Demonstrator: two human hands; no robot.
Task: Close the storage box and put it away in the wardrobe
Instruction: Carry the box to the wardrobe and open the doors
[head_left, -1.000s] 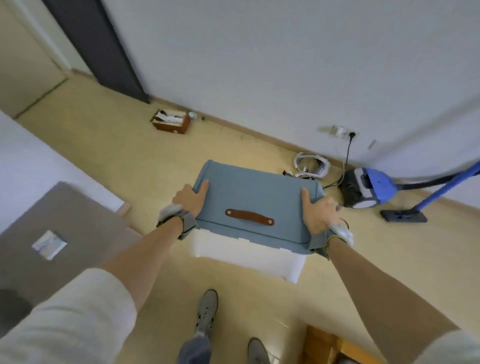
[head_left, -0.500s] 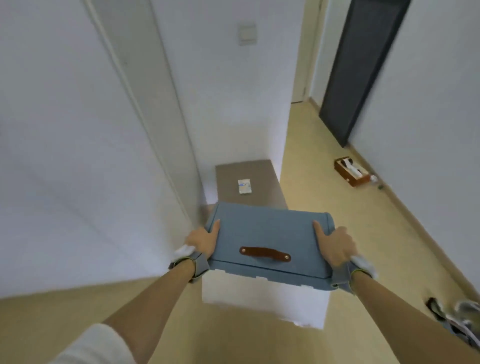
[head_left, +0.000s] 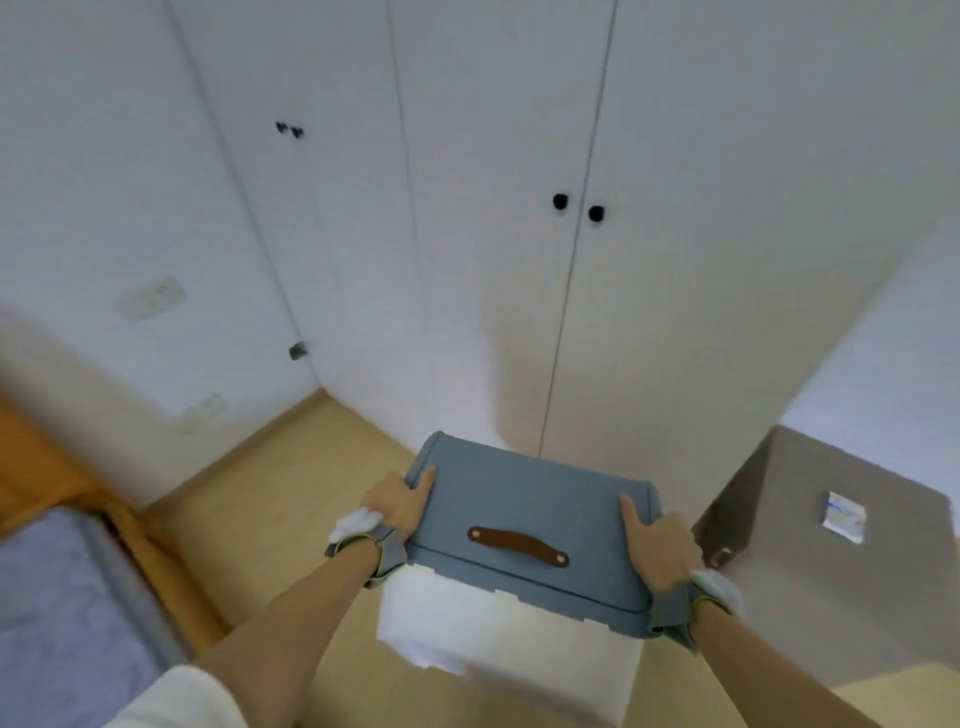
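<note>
Storage box (head_left: 511, 618): white body, blue-grey fabric lid (head_left: 524, 512) closed on top, brown leather strap handle (head_left: 518, 545) at lid centre. Held off the floor (head_left: 291, 488), directly before the wardrobe.
Left hand (head_left: 397, 506): clamped on the left end of the lid, thumb lying on top, grey wrist strap worn.
Right hand (head_left: 657, 545): clamped on the right end of the lid, thumb on top, matching strap.
Wardrobe (head_left: 519, 234): white, doors shut, two black knobs (head_left: 576, 207) either side of the centre seam.
Grey cabinet (head_left: 831, 545): right of the box, small white packet (head_left: 844, 517) on its tabletop.
Bed (head_left: 57, 613): lower left, wooden frame, bluish cover.
</note>
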